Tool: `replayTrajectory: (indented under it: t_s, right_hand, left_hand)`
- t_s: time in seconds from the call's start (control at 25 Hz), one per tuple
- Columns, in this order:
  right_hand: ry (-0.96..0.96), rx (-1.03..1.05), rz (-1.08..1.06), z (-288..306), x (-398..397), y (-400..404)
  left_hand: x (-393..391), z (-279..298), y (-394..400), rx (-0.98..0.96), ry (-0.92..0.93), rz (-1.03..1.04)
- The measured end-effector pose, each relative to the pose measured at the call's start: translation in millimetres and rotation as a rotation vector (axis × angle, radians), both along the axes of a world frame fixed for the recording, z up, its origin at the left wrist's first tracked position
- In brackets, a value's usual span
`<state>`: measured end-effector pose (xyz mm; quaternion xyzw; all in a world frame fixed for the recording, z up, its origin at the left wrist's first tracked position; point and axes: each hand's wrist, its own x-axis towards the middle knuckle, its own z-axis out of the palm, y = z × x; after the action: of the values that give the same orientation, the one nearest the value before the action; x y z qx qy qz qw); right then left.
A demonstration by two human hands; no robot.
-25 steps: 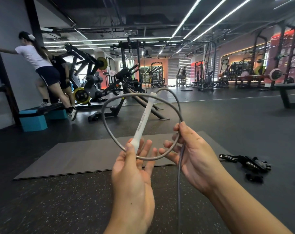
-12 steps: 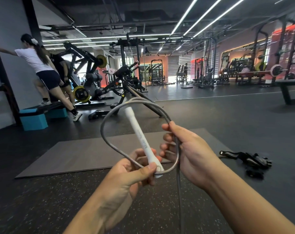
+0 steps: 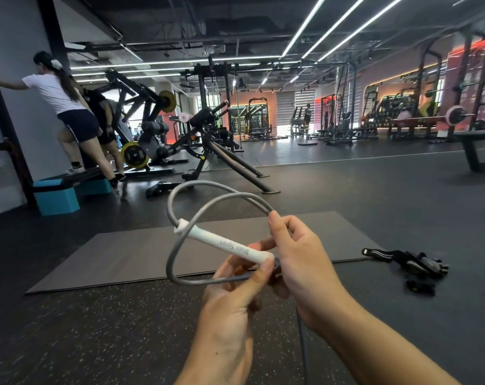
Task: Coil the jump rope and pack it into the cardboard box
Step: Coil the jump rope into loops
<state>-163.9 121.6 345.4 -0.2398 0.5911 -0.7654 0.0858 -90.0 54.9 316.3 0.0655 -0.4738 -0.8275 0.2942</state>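
Above the mat [image 3: 141,262], at chest height, both hands hold the rope [image 3: 171,254] where its first loops gather. The left hand [image 3: 230,309] is closed on the butt of the white handle [image 3: 222,244], thumb and fingers pinching it together with a strand that passes under it, seemingly so the handle serves as the core the coil builds around. The right hand [image 3: 302,262], just right of the handle, is clamped on the far bend of the loops, probably to keep them the same size and stop them springing open. From below the hands the loose cord drops toward the floor [image 3: 97,343], so most of the coiling looks undone. No box is in view. Right of the mat, black straps [image 3: 410,263] lie well clear.
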Motion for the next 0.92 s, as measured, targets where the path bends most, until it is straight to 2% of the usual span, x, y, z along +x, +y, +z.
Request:
replayTrajectory:
  t_s: [0.08,0.24,0.36,0.6,0.68,0.72,0.88,0.92]
  right_hand:
    - [0.131,-0.036,-0.082,-2,-4,-8]
    - [0.423,0.116,-0.234,11,-21,-15]
    - [0.550,0.213,-0.286,38,-34,-12]
    - [0.687,0.325,-0.289,65,-44,-6]
    - [0.762,0.378,-0.285,72,-43,-4]
    - [0.799,0.398,-0.278,76,-42,-3]
    - [0.956,0.479,-0.210,103,-42,9]
    - [1.032,0.535,-0.197,109,-41,12]
  left_hand:
    - [-3,-1,4,0.108,-0.029,-0.013]
    - [3,7,-5,0.289,-0.026,0.096]
    - [13,20,-30,0.203,0.007,0.248]
    - [12,63,-54,-0.087,0.064,0.324]
    - [9,79,-58,-0.310,0.009,0.450]
    - [8,87,-60,-0.491,-0.030,0.535]
    - [11,125,-63,-1.378,-0.239,0.944]
    - [11,138,-60,-1.571,-0.276,0.973]
